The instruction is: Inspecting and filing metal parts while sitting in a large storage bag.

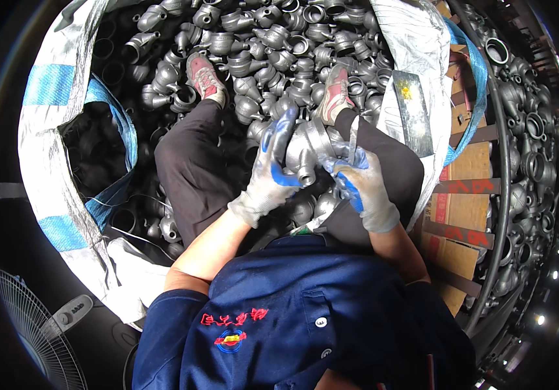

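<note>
Between my gloved hands is a dark grey pipe fitting [308,144] with a rounded body and a short side spout facing me. My left hand [263,185] grips it from the left, the thumb under the spout and the fingers up along its side. My right hand [369,188] is closed around a narrow, flat metal blade [353,140] that points away from me. The blade stands close to the fitting's right side; whether they touch I cannot tell. Both gloves are whitish with worn blue coating.
Similar grey fittings [247,42] fill a large white woven bag [45,149] with blue straps around my legs. My shoes [206,78] rest among them. A dark flat plate [411,110] lies on the bag's right side. More fittings [530,166] lie behind a metal-framed crate [458,240]; a fan [29,325] stands lower left.
</note>
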`<act>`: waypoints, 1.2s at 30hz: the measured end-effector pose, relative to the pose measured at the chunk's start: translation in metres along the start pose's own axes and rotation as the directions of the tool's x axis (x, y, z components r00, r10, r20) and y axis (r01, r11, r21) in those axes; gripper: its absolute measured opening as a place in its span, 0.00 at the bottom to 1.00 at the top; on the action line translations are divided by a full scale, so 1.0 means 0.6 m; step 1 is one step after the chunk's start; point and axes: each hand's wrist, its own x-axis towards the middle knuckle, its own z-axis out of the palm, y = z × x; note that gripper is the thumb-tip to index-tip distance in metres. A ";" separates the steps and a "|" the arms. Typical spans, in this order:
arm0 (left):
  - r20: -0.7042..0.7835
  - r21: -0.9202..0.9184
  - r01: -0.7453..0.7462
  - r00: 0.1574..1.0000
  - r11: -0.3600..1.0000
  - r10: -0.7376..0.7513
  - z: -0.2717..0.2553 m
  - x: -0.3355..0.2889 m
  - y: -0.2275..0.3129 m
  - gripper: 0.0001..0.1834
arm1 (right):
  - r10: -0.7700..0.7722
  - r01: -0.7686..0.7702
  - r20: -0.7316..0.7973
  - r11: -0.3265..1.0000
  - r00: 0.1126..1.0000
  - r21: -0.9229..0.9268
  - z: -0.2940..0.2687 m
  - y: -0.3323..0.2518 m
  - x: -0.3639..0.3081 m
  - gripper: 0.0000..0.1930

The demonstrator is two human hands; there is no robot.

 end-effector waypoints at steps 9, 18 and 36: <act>0.610 -0.776 0.602 0.642 -0.187 -0.466 -0.023 0.002 -0.007 0.30 | 0.093 -0.089 -0.011 0.974 0.996 0.210 -0.013 -0.055 -0.017 0.11; 0.633 -0.774 0.538 0.640 -0.335 -0.435 -0.003 -0.002 -0.007 0.23 | -0.248 0.248 -0.036 0.969 0.968 -0.001 0.009 0.002 0.017 0.15; 0.476 -0.877 0.430 0.717 -0.214 -0.509 -0.013 -0.004 -0.014 0.25 | -0.553 0.490 0.150 0.542 0.820 -0.683 0.012 0.008 -0.040 0.20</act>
